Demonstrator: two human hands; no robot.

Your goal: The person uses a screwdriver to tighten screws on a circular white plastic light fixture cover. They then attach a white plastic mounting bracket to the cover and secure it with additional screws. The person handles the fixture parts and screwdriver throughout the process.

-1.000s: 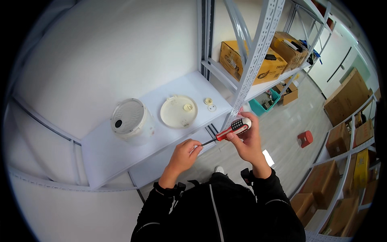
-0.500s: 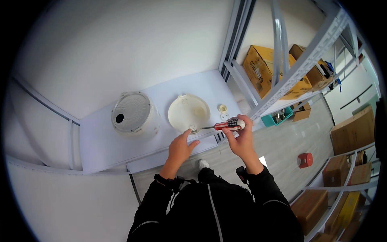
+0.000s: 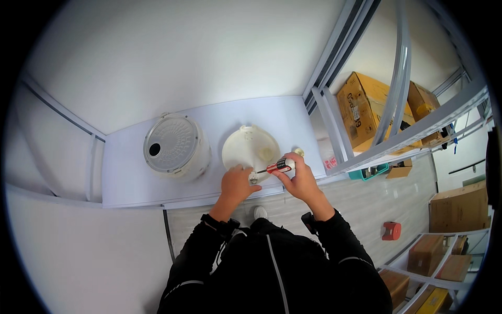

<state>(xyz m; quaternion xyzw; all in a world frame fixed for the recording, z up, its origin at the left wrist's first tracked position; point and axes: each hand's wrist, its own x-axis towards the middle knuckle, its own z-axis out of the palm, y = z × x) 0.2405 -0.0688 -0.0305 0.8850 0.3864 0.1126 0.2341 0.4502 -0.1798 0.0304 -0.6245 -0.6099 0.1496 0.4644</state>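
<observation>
A round cream lid-like dish (image 3: 246, 140) lies with its hollow side up near the table's front edge. My left hand (image 3: 235, 187) holds its near left rim, fingers over the edge and thumb stretched out beside a small white fitting (image 3: 254, 178). In my right hand (image 3: 302, 183) is a screwdriver (image 3: 280, 166) with a red, white and black handle, closed in the fingers. Its shaft points left to the fitting; whether the tip sits in a screw is too small to tell. A small round cream part (image 3: 298, 152) shows just behind my right hand.
Left of the dish stands a white cylindrical appliance (image 3: 178, 149) with a grey perforated top and dark round hole. A metal shelf frame (image 3: 334, 125) with a yellow carton (image 3: 366, 110) rises at the right. A teal bin (image 3: 368, 172) and red stool (image 3: 391, 231) are on the floor.
My right hand has moved left and down with the screwdriver, its shaft now further over the dish's near rim. My left fingers have shifted onto the rim. The view has tilted slightly.
</observation>
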